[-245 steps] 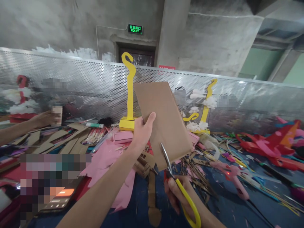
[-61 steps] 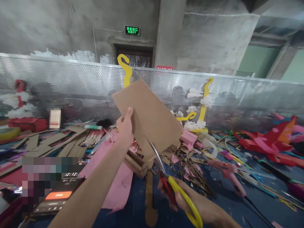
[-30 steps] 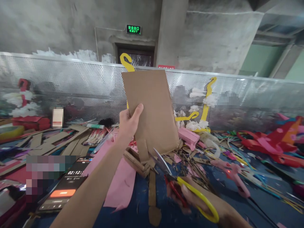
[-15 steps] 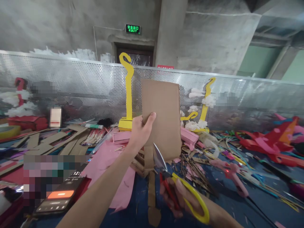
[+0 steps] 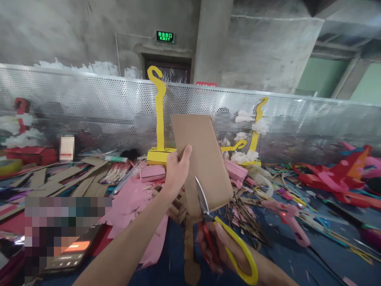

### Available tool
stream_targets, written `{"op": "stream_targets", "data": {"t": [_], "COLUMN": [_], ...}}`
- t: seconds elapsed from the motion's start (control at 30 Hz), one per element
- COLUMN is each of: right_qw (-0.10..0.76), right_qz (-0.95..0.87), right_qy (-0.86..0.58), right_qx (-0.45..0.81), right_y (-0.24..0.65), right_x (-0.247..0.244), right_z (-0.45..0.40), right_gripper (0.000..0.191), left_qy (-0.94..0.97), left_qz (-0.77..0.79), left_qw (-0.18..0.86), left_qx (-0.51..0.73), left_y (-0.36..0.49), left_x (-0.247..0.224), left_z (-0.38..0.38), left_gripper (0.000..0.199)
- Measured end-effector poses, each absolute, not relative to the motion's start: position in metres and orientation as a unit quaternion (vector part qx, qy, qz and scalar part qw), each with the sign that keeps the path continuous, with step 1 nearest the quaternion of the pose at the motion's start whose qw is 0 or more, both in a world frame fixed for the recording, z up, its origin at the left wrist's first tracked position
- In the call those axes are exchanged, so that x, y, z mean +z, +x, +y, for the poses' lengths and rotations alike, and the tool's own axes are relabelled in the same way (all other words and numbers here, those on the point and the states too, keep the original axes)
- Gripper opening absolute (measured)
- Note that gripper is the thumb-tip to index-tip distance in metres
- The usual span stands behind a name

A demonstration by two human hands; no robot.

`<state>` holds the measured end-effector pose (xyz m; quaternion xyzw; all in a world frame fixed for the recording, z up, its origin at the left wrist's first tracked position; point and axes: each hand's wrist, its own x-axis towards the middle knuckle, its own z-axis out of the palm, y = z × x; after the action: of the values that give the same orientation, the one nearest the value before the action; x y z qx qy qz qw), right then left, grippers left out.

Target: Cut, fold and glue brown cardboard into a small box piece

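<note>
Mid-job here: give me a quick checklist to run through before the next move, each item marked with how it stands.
1. Left hand grips the cardboard: ok, thumb on its front face.
2. Right hand holds the scissors by the handles: ok.
3. Both blades well placed: cannot tell; one shows in front of the cardboard, the other is hidden.
4. Left fingers clear of the blades: cannot tell; the thumb is above the visible tip, but other fingers are hidden.
5. Glue gun off: not ok, its red light glows.
6. Work area free of scraps: not ok, they litter it.
</note>
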<state>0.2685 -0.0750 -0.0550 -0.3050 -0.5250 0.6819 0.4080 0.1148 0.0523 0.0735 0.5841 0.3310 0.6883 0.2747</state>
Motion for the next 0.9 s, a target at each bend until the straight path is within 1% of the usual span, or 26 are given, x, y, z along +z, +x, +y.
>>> {"op": "stream_targets", "data": {"t": [0.1, 0.2, 0.33, 0.5, 0.73, 0.9], "right_qw": [0.418, 0.431, 0.417, 0.417, 0.416, 0.459], "right_qz": [-0.529, -0.562, -0.609, -0.574, -0.601, -0.552], "right_qy": [-0.337, -0.364, -0.367, -0.362, -0.344, -0.355], "right_qx": [0.658, 0.604, 0.566, 0.605, 0.59, 0.598], "right_y": [0.267, 0.264, 0.259, 0.257, 0.263, 0.255], "right_x": [-0.056, -0.059, -0.057, -0.048, -0.064, -0.069], "right_z": [-0.074, -0.074, -0.077, -0.078, -0.075, -0.073], "right_gripper": [0.063, 0.058, 0.058, 0.061, 0.058, 0.059], "left_qy": [0.58, 0.573, 0.563, 0.548, 0.538, 0.526], "left_qz": [0.335, 0.346, 0.337, 0.329, 0.334, 0.353], "left_qw": [0.274, 0.28, 0.307, 0.326, 0.333, 0.325], "left_qx": [0.69, 0.688, 0.689, 0.697, 0.698, 0.702], "left_y": [0.113, 0.112, 0.111, 0.108, 0.11, 0.112], "left_x": [0.073, 0.072, 0.072, 0.072, 0.072, 0.071], "left_z": [0.053, 0.056, 0.058, 0.06, 0.058, 0.056], "left_gripper": [0.037, 0.037, 0.035, 0.036, 0.034, 0.039]}}
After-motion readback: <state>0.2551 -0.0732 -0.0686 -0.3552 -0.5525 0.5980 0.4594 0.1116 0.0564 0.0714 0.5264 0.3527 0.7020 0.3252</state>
